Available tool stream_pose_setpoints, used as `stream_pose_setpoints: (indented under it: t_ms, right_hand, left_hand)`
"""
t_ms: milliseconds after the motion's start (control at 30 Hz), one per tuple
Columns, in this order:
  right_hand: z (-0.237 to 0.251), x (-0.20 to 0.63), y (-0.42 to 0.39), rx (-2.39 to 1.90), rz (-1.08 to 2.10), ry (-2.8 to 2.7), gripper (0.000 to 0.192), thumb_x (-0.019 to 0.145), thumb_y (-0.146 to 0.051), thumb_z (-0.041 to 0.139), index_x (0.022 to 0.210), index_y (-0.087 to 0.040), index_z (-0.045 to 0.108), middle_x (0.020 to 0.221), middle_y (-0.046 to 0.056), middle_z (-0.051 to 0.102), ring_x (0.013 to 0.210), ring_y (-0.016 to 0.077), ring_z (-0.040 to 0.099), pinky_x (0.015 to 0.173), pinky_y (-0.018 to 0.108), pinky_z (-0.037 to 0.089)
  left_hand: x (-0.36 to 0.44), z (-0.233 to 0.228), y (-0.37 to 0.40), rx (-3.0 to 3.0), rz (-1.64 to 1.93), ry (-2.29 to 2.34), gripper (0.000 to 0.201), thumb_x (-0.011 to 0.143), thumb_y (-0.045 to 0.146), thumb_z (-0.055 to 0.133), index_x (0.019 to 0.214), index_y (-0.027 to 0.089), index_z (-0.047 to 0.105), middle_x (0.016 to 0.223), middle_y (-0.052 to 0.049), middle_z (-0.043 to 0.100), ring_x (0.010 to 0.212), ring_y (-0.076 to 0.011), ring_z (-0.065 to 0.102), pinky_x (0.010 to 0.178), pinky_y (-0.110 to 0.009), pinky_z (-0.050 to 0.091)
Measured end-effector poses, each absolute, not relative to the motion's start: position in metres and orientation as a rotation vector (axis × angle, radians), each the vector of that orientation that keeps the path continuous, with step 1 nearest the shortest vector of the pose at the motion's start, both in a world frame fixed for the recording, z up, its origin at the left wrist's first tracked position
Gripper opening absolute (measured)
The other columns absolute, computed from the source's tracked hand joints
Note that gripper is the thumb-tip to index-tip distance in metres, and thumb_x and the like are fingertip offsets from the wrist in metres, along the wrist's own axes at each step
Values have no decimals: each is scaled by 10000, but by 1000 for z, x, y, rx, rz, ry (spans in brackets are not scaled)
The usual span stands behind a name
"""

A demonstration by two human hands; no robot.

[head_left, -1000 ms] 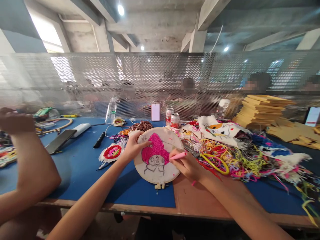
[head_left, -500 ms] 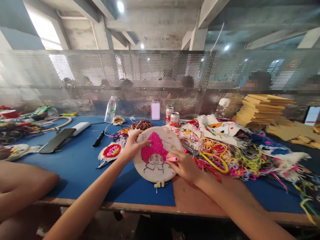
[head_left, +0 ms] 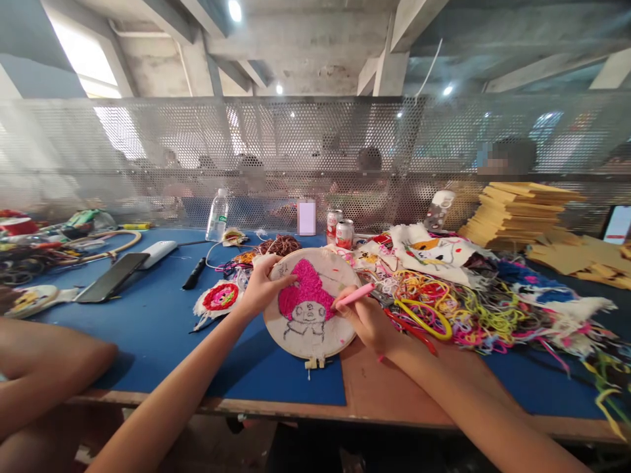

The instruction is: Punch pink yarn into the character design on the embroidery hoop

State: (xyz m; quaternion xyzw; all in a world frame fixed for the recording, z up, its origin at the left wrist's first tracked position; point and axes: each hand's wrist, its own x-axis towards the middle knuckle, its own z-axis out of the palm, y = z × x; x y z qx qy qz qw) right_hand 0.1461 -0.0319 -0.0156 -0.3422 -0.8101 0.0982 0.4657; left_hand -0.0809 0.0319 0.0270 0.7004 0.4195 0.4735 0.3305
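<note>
A mesh screen (head_left: 315, 135) stands beyond the fingers of the left hand (head_left: 261, 289) and the right hand (head_left: 369, 322), with a blue-topped table (head_left: 162, 348) spread below them. Tangled yarn (head_left: 473, 315) heaps up right of the right fingers; farther off on that side rises a yellow stack (head_left: 517, 213). A co-worker's arm (head_left: 54, 358) lies well left of the left fingers. Between both sets of fingers sits the hoop (head_left: 302, 357), its cloth (head_left: 342, 272) bearing magenta pile (head_left: 305, 289). The left fingers clamp the hoop's left edge, thumb over the cloth, the others mostly hidden. Beyond them and to the left stands a bottle (head_left: 217, 215); farther left lies a phone (head_left: 113, 277). A round red patch (head_left: 220, 300) rests just left of the left fingers, and two cans (head_left: 345, 233) stand beyond the right. The right fingers, pressed together, grip a pink tool (head_left: 359, 293) by the pile's right edge; whether its hidden tip touches the cloth cannot be told.
</note>
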Motion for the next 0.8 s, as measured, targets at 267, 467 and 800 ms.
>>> stream_pose_setpoints:
  t_ms: [267,467,800]
  right_hand:
    - [-12,146,-33,-878,178,-2025,132,907,-237,389,835,-204,495,810,46,597,711,163,578,664,287,460]
    - [-10,144,-34,-827,264,-2000,97,885,-237,444,799,-217,485,806,28,600,689,140,579,655,262,459]
    - [-16,144,-31,-888,279,-1953,113,872,-280,488,791,-206,513,823,27,621,565,102,537,564,229,442]
  left_hand:
    - [-81,30,30,1842,1201,1118,374,645,371,691,954,182,601,812,-14,633,709,-166,589,603,-256,493]
    - [-81,30,30,1821,1196,1099,359,649,370,696,940,186,595,805,-7,629,688,-153,584,601,-251,493]
    - [-81,29,31,1841,1200,1114,350,640,365,694,921,180,596,782,-7,625,668,-153,577,584,-253,485]
